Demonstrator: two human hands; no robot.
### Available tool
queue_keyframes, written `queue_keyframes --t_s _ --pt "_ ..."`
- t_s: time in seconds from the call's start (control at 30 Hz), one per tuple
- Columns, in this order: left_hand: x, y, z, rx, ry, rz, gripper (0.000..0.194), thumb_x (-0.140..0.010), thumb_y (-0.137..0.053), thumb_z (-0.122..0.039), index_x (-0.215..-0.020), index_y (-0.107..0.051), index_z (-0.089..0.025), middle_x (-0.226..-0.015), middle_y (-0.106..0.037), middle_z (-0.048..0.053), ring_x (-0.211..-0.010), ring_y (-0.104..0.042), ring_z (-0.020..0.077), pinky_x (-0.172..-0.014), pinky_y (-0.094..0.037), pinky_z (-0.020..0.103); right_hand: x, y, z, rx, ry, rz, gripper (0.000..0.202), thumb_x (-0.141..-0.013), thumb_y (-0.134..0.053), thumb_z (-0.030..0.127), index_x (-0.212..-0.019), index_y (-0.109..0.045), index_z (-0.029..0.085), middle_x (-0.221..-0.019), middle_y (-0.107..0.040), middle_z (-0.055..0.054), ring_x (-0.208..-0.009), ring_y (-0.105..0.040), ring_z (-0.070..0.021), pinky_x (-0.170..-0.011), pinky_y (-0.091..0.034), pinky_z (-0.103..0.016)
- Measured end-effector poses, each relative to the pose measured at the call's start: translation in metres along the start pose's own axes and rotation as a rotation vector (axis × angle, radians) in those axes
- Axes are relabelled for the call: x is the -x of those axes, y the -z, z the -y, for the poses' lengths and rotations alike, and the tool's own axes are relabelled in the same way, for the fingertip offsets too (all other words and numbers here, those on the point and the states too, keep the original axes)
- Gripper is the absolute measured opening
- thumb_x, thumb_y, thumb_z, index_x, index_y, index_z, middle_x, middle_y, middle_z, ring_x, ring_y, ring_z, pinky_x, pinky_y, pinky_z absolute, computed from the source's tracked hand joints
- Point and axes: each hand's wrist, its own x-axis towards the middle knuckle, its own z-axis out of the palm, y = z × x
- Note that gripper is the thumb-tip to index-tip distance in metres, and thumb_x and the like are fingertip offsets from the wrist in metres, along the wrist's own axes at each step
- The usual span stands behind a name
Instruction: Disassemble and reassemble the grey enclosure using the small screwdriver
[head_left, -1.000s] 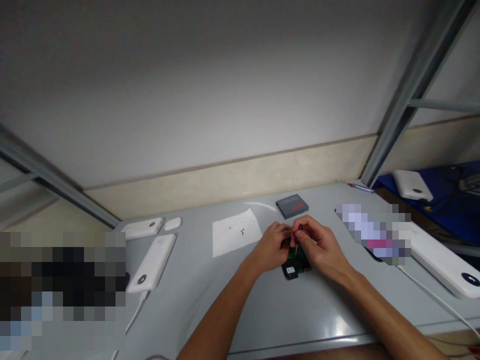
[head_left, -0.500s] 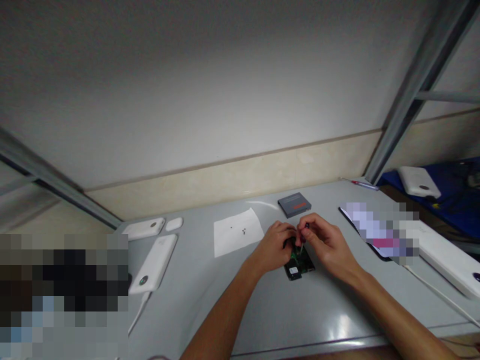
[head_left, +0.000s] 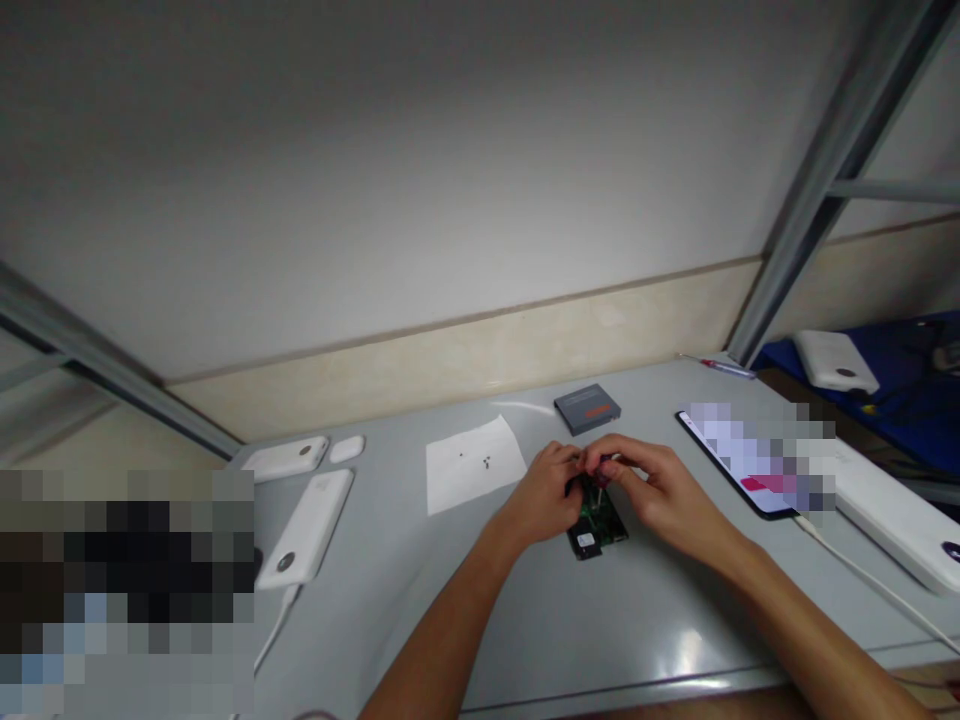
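Observation:
A small green circuit board (head_left: pixel 611 522) with a black part and white label lies on the grey table. My left hand (head_left: pixel 546 495) is closed on the board's left and far edge, fingertips partly hidden. Over the board, my right hand (head_left: pixel 649 485) pinches a small screwdriver (head_left: pixel 602 474) with a dark red handle. The screwdriver's thin shaft points down onto the board; I cannot tell whether its tip sits in a screw. To the left, a white sheet of paper (head_left: pixel 472 470) carries several tiny dark screws (head_left: pixel 487 462).
A flat grey case (head_left: pixel 588 409) lies behind my hands. On the right are a phone (head_left: pixel 720 460), a long white device (head_left: pixel 892 520) with a cable, and a pen-like tool (head_left: pixel 718 368). White power banks (head_left: pixel 311 525) and a small white case (head_left: pixel 347 447) stand left.
My right hand has shifted slightly left, its fingers now folded lower over the screwdriver handle, and the screwdriver looks more upright. The left hand and board stay nearly in place.

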Motion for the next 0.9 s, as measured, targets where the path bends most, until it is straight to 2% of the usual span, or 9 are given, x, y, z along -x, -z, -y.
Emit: queue_keyframes --t_s 0.13,0.27,0.37,0.47,0.57,0.7,0.8,0.9 --pt "0.001 0.002 -0.002 -0.008 -0.026 0.000 0.035 -0.081 -0.050 0.000 -0.104 -0.067 -0.020 -0.110 -0.071 0.007 -0.104 -0.060 0.0245 -0.096 -0.048 0.040 0.003 0.005 -0.002 0.083 0.049 -0.024 0.018 -0.099 -0.054 0.020 -0.091 -0.070 0.023 -0.088 -0.072 -0.003 -0.083 -0.067 -0.0195 -0.078 -0.052 -0.030" --pt "0.003 0.013 -0.014 -0.064 -0.081 -0.068 0.037 -0.080 -0.055 -0.003 -0.110 -0.067 -0.019 -0.120 -0.068 0.011 -0.113 -0.057 0.0287 -0.101 -0.044 0.046 0.006 0.005 -0.003 0.153 0.087 -0.029 0.016 -0.099 -0.058 0.023 -0.103 -0.074 0.025 -0.100 -0.075 -0.006 -0.094 -0.070 -0.0223 -0.084 -0.054 -0.033" --pt "0.003 0.024 -0.023 0.092 -0.084 -0.093 0.026 -0.085 -0.059 -0.010 -0.108 -0.066 -0.020 -0.118 -0.068 0.011 -0.113 -0.057 0.0285 -0.103 -0.044 0.046 0.007 0.004 -0.001 0.161 0.050 0.012 0.019 -0.100 -0.058 0.022 -0.109 -0.074 0.026 -0.107 -0.076 -0.006 -0.099 -0.070 -0.0232 -0.088 -0.053 -0.035" --pt "0.001 0.031 -0.026 0.316 -0.053 -0.021 0.010 -0.091 -0.066 -0.025 -0.099 -0.068 -0.020 -0.107 -0.070 0.009 -0.107 -0.059 0.0268 -0.100 -0.047 0.043 0.007 0.003 0.005 0.135 0.008 0.053 0.021 -0.100 -0.054 0.020 -0.104 -0.074 0.025 -0.104 -0.075 -0.007 -0.099 -0.069 -0.0229 -0.089 -0.052 -0.036" --pt "0.000 0.031 -0.024 0.443 -0.011 0.034 0.019 -0.091 -0.072 -0.037 -0.092 -0.073 -0.019 -0.102 -0.069 0.008 -0.107 -0.060 0.0264 -0.098 -0.048 0.040 0.007 0.004 0.011 0.095 0.010 0.066 0.021 -0.101 -0.053 0.022 -0.102 -0.074 0.024 -0.103 -0.072 -0.008 -0.102 -0.067 -0.0233 -0.093 -0.051 -0.038" --pt "-0.001 0.025 -0.021 0.471 0.078 -0.001 0.021 -0.087 -0.078 -0.043 -0.089 -0.079 -0.022 -0.100 -0.069 0.006 -0.105 -0.062 0.0251 -0.098 -0.048 0.038 0.007 0.003 0.015 0.086 0.053 0.003 0.020 -0.101 -0.057 0.028 -0.103 -0.077 0.026 -0.114 -0.068 -0.009 -0.116 -0.060 -0.0254 -0.105 -0.044 -0.043" --pt "-0.003 0.024 -0.022 0.482 0.126 -0.025 0.022 -0.080 -0.085 -0.043 -0.085 -0.080 -0.022 -0.093 -0.069 0.005 -0.097 -0.063 0.0234 -0.092 -0.050 0.036 0.007 0.000 0.013 0.037 0.028 -0.047 0.021 -0.100 -0.057 0.028 -0.098 -0.078 0.026 -0.102 -0.069 -0.007 -0.104 -0.064 -0.0238 -0.096 -0.048 -0.039" --pt "-0.003 0.025 -0.022 0.523 0.138 -0.033 0.027 -0.073 -0.091 -0.043 -0.082 -0.079 -0.020 -0.095 -0.069 0.004 -0.095 -0.064 0.0231 -0.091 -0.051 0.035 0.007 -0.004 0.010 -0.045 -0.044 -0.047 0.021 -0.101 -0.054 0.026 -0.102 -0.075 0.025 -0.098 -0.072 -0.005 -0.099 -0.066 -0.0227 -0.093 -0.049 -0.038"
